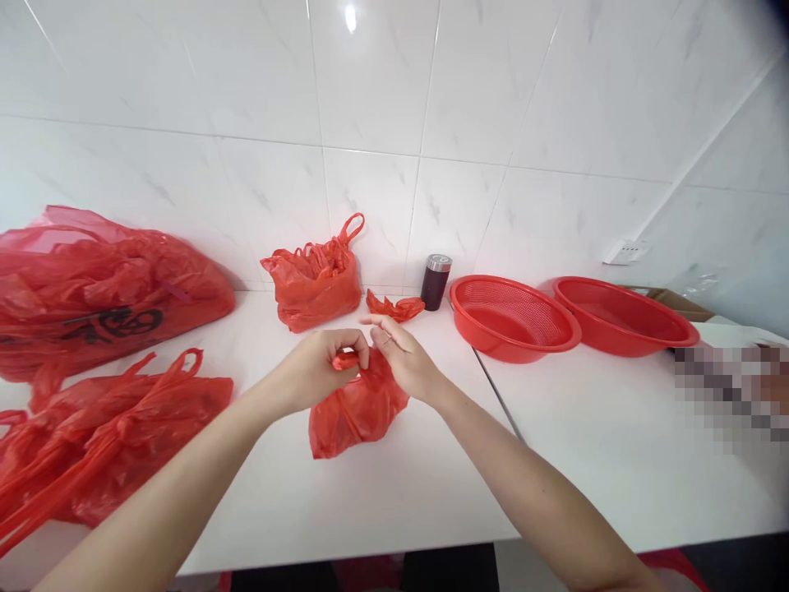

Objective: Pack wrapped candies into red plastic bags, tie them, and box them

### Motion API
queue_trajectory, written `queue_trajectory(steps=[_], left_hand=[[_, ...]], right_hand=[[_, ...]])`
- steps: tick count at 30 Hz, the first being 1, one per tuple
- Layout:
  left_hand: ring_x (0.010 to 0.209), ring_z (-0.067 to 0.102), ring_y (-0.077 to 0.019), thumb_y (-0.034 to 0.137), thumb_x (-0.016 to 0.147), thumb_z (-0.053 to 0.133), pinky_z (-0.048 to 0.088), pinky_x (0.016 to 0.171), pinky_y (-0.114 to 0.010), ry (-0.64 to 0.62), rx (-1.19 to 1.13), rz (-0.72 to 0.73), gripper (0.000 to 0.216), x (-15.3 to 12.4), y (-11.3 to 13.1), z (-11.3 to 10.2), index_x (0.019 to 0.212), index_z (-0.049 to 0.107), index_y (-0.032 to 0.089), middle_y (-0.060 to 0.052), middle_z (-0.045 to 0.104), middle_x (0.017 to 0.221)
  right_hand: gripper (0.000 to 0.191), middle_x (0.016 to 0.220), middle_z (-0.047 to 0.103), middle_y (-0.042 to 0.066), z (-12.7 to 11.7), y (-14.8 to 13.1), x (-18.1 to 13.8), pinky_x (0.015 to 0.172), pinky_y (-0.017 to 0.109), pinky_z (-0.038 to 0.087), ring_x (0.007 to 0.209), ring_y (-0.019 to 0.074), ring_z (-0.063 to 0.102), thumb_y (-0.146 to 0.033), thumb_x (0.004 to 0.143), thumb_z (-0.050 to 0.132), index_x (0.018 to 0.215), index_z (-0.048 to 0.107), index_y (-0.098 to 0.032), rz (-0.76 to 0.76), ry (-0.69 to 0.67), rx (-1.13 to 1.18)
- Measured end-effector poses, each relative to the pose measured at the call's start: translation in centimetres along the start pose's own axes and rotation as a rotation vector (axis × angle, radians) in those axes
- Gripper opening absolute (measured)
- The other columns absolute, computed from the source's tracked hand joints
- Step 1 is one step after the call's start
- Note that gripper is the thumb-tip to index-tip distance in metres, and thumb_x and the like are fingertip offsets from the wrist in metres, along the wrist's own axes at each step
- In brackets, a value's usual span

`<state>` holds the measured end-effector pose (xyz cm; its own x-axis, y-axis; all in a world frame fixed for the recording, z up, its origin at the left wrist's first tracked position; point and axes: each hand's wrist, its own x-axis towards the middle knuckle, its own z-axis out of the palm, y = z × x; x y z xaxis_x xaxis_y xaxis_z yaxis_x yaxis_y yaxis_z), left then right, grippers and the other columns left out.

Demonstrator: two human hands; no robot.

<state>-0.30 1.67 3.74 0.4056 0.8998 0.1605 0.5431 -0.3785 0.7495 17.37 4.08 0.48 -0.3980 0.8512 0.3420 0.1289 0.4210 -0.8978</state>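
Between my two hands is a small red plastic bag (357, 415), bulging at the bottom and gathered at the top, with its contents hidden. The fingers of my left hand (314, 370) are curled closed on a twisted red handle of that bag. My right hand (410, 362) is at the other side of the gathered neck. Its index finger points left while the thumb and the hidden lower fingers close against the plastic. The bag's base rests on or just above the white table (419, 493).
Red plastic bags stand at the left: a large printed bag (111, 296), a tied one (154, 419) and a bundle (317, 284) by the wall. A crumpled red bag (394, 307) lies beside a dark tumbler (436, 284). Two red baskets (514, 341) (622, 341) sit right. A person's blurred part shows far right.
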Motion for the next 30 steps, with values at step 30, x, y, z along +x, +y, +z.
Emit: queue_trajectory(steps=[30], left_hand=[[0.084, 0.064, -0.0196, 0.047, 0.097, 0.024, 0.049, 0.072, -0.030, 0.465, 0.073, -0.330, 0.038, -1.5, -10.3, 9.7, 0.098, 0.056, 0.026, -0.003, 0.069, 0.100]], right_hand=[[0.031, 0.072, 0.056, -0.005, 3.0, 11.3, -4.4, 0.060, 0.027, 0.039, 0.064, 0.0161, 0.055, -0.044, 0.075, 0.063, 0.087, 0.041, -0.026, 0.399, 0.241, -0.294]])
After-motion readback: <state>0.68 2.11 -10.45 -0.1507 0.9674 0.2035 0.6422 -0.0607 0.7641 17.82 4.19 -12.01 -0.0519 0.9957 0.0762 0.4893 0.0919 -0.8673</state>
